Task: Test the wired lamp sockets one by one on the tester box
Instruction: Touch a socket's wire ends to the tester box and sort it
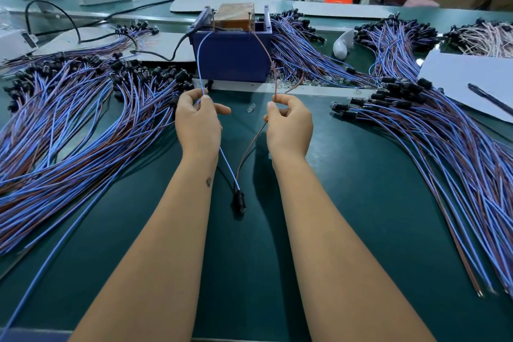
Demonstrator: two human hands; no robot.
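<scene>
Left hand (198,122) pinches the blue wire (200,64), right hand (288,125) the brown wire (265,50), both touching the blue tester box (231,55); large piles flank it.

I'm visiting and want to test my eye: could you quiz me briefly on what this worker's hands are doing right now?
1. True or false: the left hand pinches the blue wire.
2. Which hand holds the brown wire? A) left hand B) right hand C) neither
3. Fill in: both wires run up to the top of the blue ____.

Key: 1 true; 2 B; 3 tester box. The black socket joining both wires hangs low between the forearms, near the green table.
</scene>
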